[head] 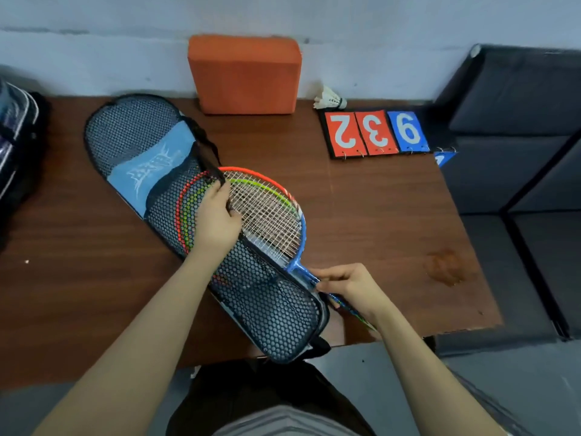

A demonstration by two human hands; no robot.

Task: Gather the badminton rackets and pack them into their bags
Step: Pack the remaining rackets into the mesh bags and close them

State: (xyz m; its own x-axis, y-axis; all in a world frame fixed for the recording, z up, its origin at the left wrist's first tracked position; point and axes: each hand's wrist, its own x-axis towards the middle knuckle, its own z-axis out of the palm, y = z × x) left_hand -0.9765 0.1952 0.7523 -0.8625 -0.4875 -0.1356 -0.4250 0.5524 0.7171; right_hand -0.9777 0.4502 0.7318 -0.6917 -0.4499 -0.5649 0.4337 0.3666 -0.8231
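Left hand (217, 215) pinches the bag (141, 158) edge above the racket (267, 212); right hand (349, 287) grips its shaft beside the bag.

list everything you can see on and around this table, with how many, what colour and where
racket bag: one, black mesh with a light blue panel, lying diagonally across the table
rackets: at least two, frames orange, green and blue, heads partly inside the bag's opening
table: one, dark brown wood
foam block: one, orange, against the wall at the table's far edge
shuttlecock: one, white, right of the block
score cards: two red and one blue showing 2, 3, 9, far right of the table
dark bag: one, left edge
left hand: holds the bag's edge
right hand: grips a racket shaft
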